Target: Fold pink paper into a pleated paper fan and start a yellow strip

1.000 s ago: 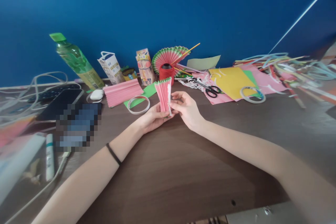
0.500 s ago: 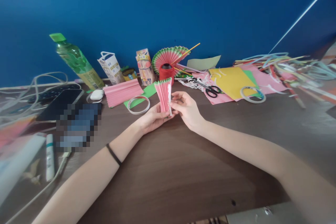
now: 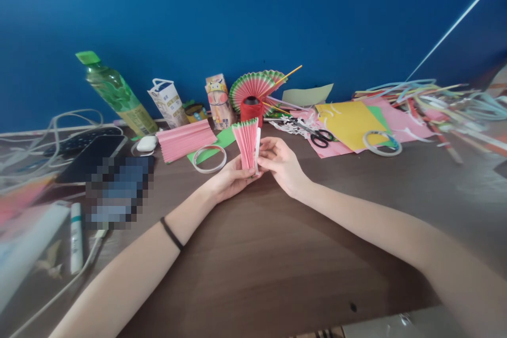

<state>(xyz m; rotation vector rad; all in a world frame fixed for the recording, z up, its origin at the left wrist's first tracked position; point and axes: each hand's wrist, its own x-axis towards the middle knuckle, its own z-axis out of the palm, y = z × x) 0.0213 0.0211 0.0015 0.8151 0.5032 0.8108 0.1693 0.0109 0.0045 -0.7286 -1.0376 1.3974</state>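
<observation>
The left hand [image 3: 232, 179] grips the lower end of the pleated paper [image 3: 245, 140], holding it upright above the counter [image 3: 253, 264], in the middle of the scene and near the red spool [image 3: 252, 112]. The right hand [image 3: 283, 163] appears to pinch the white strip [image 3: 257, 142] along the paper's right edge, though its fingertips are too small to read surely. To handle this well, the left grip should stay firm without crushing the folds, while the right works lightly along the strip, keeping it straight against the edge.
</observation>
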